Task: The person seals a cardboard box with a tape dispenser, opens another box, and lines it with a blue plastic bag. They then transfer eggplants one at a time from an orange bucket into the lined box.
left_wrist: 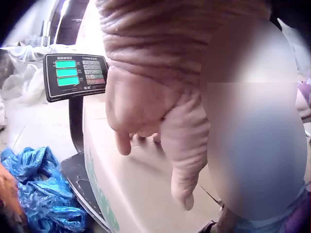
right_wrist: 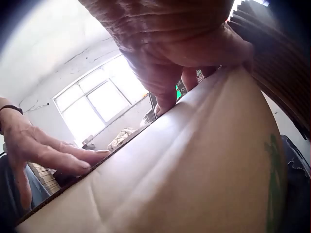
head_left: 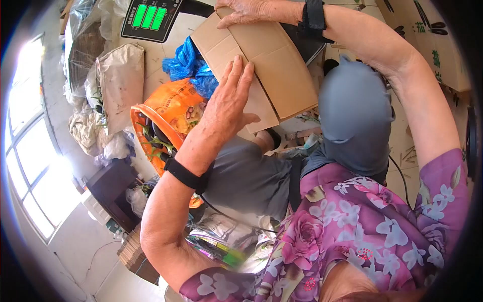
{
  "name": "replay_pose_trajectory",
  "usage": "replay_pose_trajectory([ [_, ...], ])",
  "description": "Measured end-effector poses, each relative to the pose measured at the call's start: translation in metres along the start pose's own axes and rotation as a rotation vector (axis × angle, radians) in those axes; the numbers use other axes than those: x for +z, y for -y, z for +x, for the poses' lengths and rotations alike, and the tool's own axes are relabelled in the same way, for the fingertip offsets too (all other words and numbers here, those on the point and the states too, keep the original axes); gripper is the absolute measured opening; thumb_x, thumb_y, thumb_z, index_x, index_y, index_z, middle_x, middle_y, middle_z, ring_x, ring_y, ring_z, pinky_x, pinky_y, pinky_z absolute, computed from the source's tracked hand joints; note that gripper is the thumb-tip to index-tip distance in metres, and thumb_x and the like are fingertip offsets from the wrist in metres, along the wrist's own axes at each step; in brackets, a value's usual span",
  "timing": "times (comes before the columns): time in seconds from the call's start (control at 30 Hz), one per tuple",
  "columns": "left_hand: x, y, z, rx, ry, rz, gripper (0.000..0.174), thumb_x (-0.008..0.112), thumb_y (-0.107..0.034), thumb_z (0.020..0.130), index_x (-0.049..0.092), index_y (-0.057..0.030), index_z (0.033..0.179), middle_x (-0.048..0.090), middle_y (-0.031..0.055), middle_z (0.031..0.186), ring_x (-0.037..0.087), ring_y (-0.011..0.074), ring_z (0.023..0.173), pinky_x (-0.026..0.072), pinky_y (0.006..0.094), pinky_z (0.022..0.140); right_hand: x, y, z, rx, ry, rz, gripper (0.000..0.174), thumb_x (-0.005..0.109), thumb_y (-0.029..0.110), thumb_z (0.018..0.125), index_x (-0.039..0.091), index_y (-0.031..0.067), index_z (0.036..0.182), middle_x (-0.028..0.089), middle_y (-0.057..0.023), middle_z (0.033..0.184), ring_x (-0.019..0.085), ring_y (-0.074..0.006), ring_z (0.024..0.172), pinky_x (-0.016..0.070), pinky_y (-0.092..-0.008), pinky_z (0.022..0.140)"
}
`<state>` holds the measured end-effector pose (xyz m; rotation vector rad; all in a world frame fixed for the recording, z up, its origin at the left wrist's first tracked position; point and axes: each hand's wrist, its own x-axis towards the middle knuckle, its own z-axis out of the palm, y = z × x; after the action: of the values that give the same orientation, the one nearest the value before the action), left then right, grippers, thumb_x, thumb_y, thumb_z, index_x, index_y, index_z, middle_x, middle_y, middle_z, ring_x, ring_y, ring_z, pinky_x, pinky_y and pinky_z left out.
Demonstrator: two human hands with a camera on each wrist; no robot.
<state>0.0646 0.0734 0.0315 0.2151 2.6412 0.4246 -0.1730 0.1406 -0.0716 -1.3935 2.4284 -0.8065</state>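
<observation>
A brown cardboard box [head_left: 279, 65] with its flaps folded over lies across the upper middle of the head view, a seam running between the flaps. My left hand [head_left: 229, 100] rests on the near flap, fingers straight and thumb spread; the left wrist view shows this hand [left_wrist: 155, 92] above pale cardboard [left_wrist: 141, 194]. At the far end of the box, my right hand [head_left: 246, 11] grips the edge with fingers bent over it. In the right wrist view, the right hand [right_wrist: 170, 48] curls over the cardboard rim, and the left hand [right_wrist: 43, 150] touches the edge at left.
A scale display [head_left: 151, 19] with green readouts stands beyond the box. Left of the box are a blue plastic bag [head_left: 186, 63] and an orange bucket [head_left: 166, 118] holding greens. A white sack [head_left: 121, 80] and stacked cardboard [head_left: 136, 256] stand farther left. Another carton [head_left: 427, 40] is at upper right.
</observation>
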Motion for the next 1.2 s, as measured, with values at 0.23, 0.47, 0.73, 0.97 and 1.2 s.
replay_pose_trajectory([
  [0.23, -0.017, 0.025, 0.0, 0.044, 0.059, 0.025, 0.109, 0.086, -0.029, 0.066, 0.024, -0.0068, 0.153, 0.022, 0.0168, 0.159, 0.023, 0.0358, 0.147, 0.0304, 0.0469, 0.115, 0.007, 0.009, 0.002, 0.097, 0.013, -0.068, 0.063, 0.068, 0.068, 0.071, 0.068, 0.0243, 0.116, 0.065, -0.0085, 0.118, 0.053, -0.0341, 0.119, 0.0403, -0.0576, 0.094],
  [0.47, 0.018, 0.048, -0.006, 0.101, -0.093, 0.121, 0.106, 0.078, -0.044, 0.072, 0.022, -0.0123, 0.155, 0.02, 0.0121, 0.161, 0.02, 0.0357, 0.148, 0.0297, 0.0518, 0.113, 0.016, 0.011, -0.006, 0.042, -0.086, -0.085, 0.06, 0.066, 0.065, 0.076, 0.07, 0.0207, 0.116, 0.064, -0.0084, 0.12, 0.053, -0.0314, 0.121, 0.0393, -0.0547, 0.096],
  [0.73, 0.042, 0.061, 0.025, 0.181, -0.335, 0.034, 0.106, 0.069, -0.063, 0.074, 0.023, -0.0118, 0.155, 0.019, 0.0169, 0.161, 0.016, 0.0394, 0.148, 0.022, 0.0539, 0.114, 0.015, 0.016, -0.012, 0.077, -0.099, -0.132, 0.053, 0.063, 0.062, 0.08, 0.071, 0.0218, 0.114, 0.065, -0.0064, 0.118, 0.054, -0.0283, 0.119, 0.0364, -0.0538, 0.098],
  [0.97, 0.04, 0.058, 0.079, 0.101, -0.557, 0.131, 0.087, 0.059, -0.056, 0.087, 0.028, -0.0084, 0.153, 0.026, 0.0128, 0.16, 0.019, 0.0332, 0.149, 0.0207, 0.0516, 0.114, 0.021, 0.003, -0.009, -0.01, -0.21, -0.169, 0.047, 0.048, 0.038, 0.092, 0.057, 0.0098, 0.128, 0.064, -0.0147, 0.121, 0.061, -0.0321, 0.113, 0.0464, -0.0481, 0.095],
  [1.2, 0.024, 0.063, 0.106, -0.063, -0.629, 0.233, 0.067, 0.046, -0.043, 0.098, 0.028, -0.0088, 0.153, 0.022, 0.022, 0.159, 0.02, 0.037, 0.148, 0.0183, 0.0503, 0.115, -0.06, -0.078, -0.053, -0.033, -0.168, 0.121, 0.046, 0.049, 0.038, 0.097, 0.058, 0.0074, 0.13, 0.065, -0.0198, 0.121, 0.06, -0.0358, 0.114, 0.0466, -0.0404, 0.099],
])
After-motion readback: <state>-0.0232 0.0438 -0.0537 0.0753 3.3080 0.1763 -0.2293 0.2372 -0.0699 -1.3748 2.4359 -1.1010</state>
